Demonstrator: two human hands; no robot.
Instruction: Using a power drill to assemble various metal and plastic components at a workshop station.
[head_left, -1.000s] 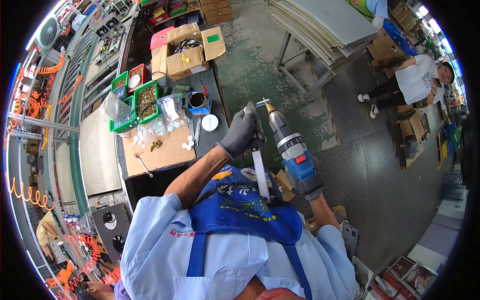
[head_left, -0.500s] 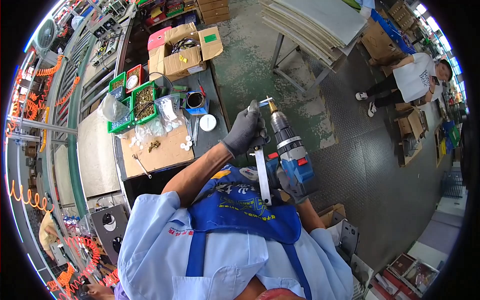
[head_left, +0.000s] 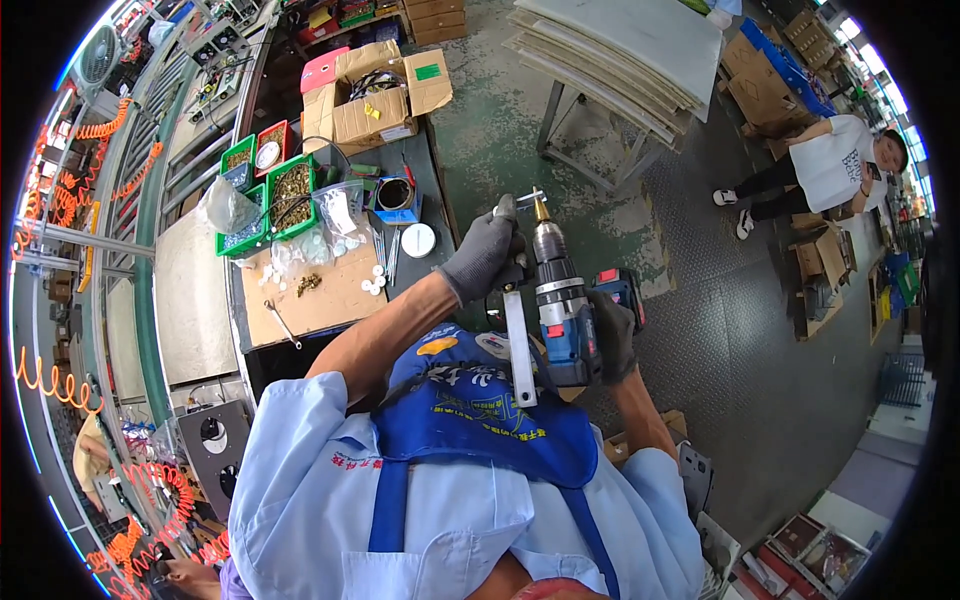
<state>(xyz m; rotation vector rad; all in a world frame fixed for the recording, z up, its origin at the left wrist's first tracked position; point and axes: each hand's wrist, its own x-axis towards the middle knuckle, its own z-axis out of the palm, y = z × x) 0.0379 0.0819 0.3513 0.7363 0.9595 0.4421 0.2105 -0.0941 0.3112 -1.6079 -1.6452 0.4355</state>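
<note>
Right grip [head_left: 613, 338] holds drill [head_left: 562, 300] (blue, grey)

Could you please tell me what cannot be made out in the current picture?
- Drill handle: mostly covered by the right hand, head view.
- Metal bar's upper end: hidden by the left hand, head view.
- Drill tip: too small to tell what, if anything, it touches, head view.
- Brass-coloured parts: too small to tell their exact kind, head view.
- Co-worker by the panels: mostly cut off by the top edge, head view.
</note>
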